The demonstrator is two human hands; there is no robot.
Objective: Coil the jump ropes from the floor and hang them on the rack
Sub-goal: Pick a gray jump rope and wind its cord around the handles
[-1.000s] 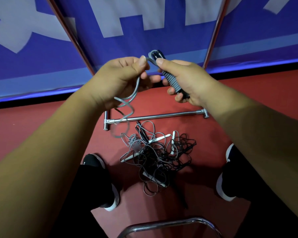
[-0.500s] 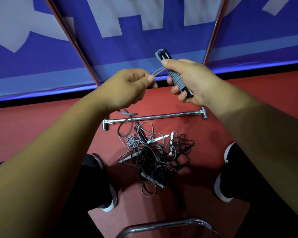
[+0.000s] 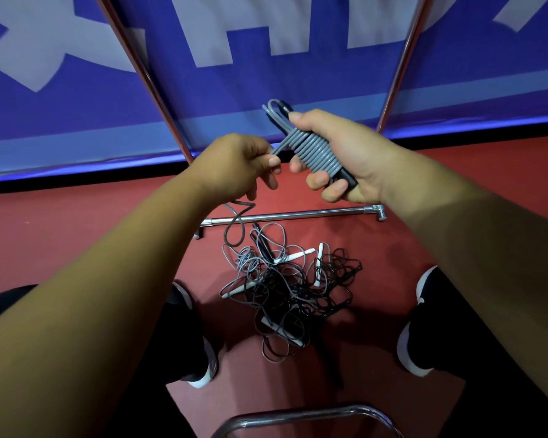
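My right hand point(image 3: 339, 153) grips the black handles of a grey jump rope point(image 3: 314, 150), whose cord is wound in tight turns around them. My left hand point(image 3: 234, 165) pinches the free grey cord just left of the wound bundle. From that hand the cord hangs down to a tangled pile of jump ropes point(image 3: 285, 279) on the red floor, grey and black cords with white handles. The rack's chrome base bar point(image 3: 291, 214) lies on the floor behind the pile, and its two uprights point(image 3: 146, 77) rise to either side.
A blue and white banner point(image 3: 266, 42) hangs behind the rack. My two black shoes point(image 3: 196, 343) stand on either side of the pile. A curved chrome tube point(image 3: 304, 417) crosses the bottom edge of the view.
More grey turns now lie around the handles. My left hand dropped from beside the handle tops to below and left of them, drawing cord up from the pile.
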